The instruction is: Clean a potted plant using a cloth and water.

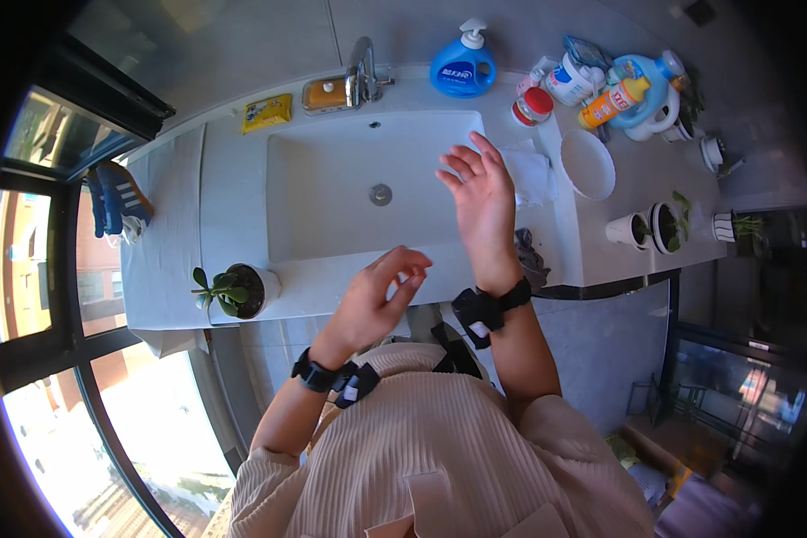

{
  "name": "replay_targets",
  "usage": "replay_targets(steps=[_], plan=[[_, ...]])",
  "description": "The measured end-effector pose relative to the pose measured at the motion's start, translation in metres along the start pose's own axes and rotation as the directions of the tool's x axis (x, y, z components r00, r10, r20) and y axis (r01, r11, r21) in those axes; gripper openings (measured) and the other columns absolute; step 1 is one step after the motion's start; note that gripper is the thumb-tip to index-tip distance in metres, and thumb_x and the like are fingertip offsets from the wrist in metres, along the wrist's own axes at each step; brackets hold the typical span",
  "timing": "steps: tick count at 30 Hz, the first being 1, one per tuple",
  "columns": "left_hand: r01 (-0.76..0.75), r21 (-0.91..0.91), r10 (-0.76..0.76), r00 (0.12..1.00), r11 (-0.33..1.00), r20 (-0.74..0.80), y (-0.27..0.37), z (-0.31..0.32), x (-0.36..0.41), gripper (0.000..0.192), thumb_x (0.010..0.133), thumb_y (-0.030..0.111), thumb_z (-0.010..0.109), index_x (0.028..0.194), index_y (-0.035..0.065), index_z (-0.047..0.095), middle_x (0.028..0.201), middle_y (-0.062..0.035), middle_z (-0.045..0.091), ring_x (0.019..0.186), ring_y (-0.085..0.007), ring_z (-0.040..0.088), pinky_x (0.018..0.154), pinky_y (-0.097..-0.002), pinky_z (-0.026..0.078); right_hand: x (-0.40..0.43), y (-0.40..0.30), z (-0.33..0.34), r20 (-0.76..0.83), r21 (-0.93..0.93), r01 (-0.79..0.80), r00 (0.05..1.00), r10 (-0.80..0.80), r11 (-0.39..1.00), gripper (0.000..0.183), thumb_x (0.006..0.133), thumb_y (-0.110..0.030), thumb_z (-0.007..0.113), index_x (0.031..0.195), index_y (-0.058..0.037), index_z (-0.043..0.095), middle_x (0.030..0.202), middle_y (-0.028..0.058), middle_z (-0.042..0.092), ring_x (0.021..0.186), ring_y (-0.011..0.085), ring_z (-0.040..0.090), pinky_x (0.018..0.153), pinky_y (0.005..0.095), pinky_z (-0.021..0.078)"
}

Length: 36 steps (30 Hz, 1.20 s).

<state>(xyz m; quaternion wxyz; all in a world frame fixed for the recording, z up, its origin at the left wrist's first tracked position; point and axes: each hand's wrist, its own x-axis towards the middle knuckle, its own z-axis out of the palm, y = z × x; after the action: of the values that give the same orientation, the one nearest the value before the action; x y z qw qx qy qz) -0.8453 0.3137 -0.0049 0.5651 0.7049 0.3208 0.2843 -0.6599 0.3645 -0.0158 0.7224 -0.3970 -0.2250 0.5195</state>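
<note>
A white rectangular sink basin lies before me, with a round metal drain in its floor and no water to be seen in it. My left hand hangs over the front rim, fingers loosely curled and thumb apart, holding nothing. Over the basin's right side I hold up my right hand, palm partly turned inward, fingers spread and bare. Just right of that hand, white cloths or paper sheets lie on the counter. A crumpled dark grey rag sits near its wrist.
A chrome faucet rises behind the basin, beside a soap dish and a yellow packet. A blue pump bottle, a red-lidded jar, a white bowl and several bottles stand rightward. A potted succulent stands front left.
</note>
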Motion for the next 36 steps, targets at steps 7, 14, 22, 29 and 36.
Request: replay_targets(steps=[7,14,22,29,36], plan=[[-0.492,0.728,0.640,0.762,0.477,0.096,0.030,-0.007,0.027,0.061,0.068,-0.002,0.058,0.127,0.0073,0.049,0.137,-0.0160,0.042,0.129,-0.0315,0.039,0.106,-0.0447,0.029,0.011,-0.029,0.078,0.287,0.629,-0.249,0.955,0.078,0.737,0.062,0.094,-0.051,0.033,0.127,0.0012,0.035,0.143,0.0239,0.030,0.136,0.0368,0.022,0.114,0.0467,0.0148],[-0.714,0.642,0.572,0.660,0.278,0.487,0.033,-0.029,0.031,0.065,0.068,0.004,0.060,0.131,0.0103,0.048,0.145,-0.0059,0.037,0.136,-0.0245,0.030,0.113,-0.0429,0.019,0.008,-0.002,0.083,0.295,0.581,-0.355,0.930,0.217,0.732,0.100,0.086,-0.061,0.047,0.144,-0.0059,-0.013,0.148,0.0204,0.016,0.139,0.0330,0.016,0.115,0.0406,0.0095],[-0.712,0.617,0.590,0.669,0.335,0.452,0.016,-0.029,0.014,0.050,0.070,0.000,0.054,0.119,0.0014,0.052,0.141,-0.0125,0.041,0.134,-0.0264,0.034,0.111,-0.0409,0.026,0.001,0.028,0.082,0.276,0.506,-0.405,0.912,0.302,0.761,0.088,0.090,-0.058,0.040,0.145,0.0005,0.003,0.149,0.0185,0.019,0.141,0.0287,0.007,0.114,0.0408,0.0072],[-0.664,0.626,0.529,0.731,0.409,0.431,-0.008,-0.025,0.021,0.043,0.063,-0.001,0.055,0.107,-0.0024,0.055,0.138,-0.0161,0.042,0.133,-0.0283,0.034,0.111,-0.0434,0.027,0.008,0.053,0.067,0.683,0.507,-0.599,0.718,0.136,0.620,0.091,0.086,-0.071,0.023,0.143,-0.0005,0.023,0.151,0.0149,0.017,0.140,0.0288,0.013,0.115,0.0426,0.0106],[-0.615,0.578,0.370,0.787,0.536,0.494,-0.016,-0.023,0.028,0.066,0.054,-0.004,0.055,0.119,-0.0011,0.050,0.142,-0.0112,0.037,0.137,-0.0262,0.028,0.113,-0.0437,0.024,0.029,0.092,0.025,0.297,0.719,-0.376,0.927,0.230,0.584,0.091,0.085,-0.070,0.032,0.136,0.0048,0.030,0.146,0.0166,0.026,0.138,0.0326,0.017,0.115,0.0431,0.0101]])
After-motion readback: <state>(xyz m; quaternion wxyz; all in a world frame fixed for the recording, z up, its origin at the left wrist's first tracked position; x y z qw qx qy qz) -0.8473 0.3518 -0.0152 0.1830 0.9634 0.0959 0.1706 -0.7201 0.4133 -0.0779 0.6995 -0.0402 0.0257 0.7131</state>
